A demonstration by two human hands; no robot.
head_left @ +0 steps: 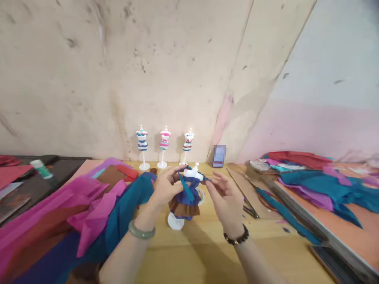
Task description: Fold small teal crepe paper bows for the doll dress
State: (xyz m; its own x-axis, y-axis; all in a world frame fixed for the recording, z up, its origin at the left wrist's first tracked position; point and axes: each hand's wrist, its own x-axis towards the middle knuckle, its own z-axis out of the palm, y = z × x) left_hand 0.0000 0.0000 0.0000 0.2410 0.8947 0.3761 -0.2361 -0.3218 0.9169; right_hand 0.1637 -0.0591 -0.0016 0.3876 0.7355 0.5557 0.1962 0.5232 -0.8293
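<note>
A miniature white dress form point(194, 172) stands between my hands, tilted, on its round base. It wears a small dress point(184, 206) with a blue bodice and a brown ruffled skirt above a blue layer. A narrow teal strip point(186, 188) runs around the form's shoulders, and one end hangs down the front. My left hand point(167, 186) pinches the strip at the left shoulder. On the right, the fingertips of my right hand point(225, 199) pinch its dark, twisted-looking other part. Fine detail at the fingertips is blurred.
Three small decorated dress forms point(164, 141) stand along the wall, beside a propped phone point(219, 156). Coloured sheets point(89, 205) pile up at left, more teal and purple sheets point(322, 189) at right. Scissors point(251, 209) lie right of my hand; a glue stick point(41, 169) is far left.
</note>
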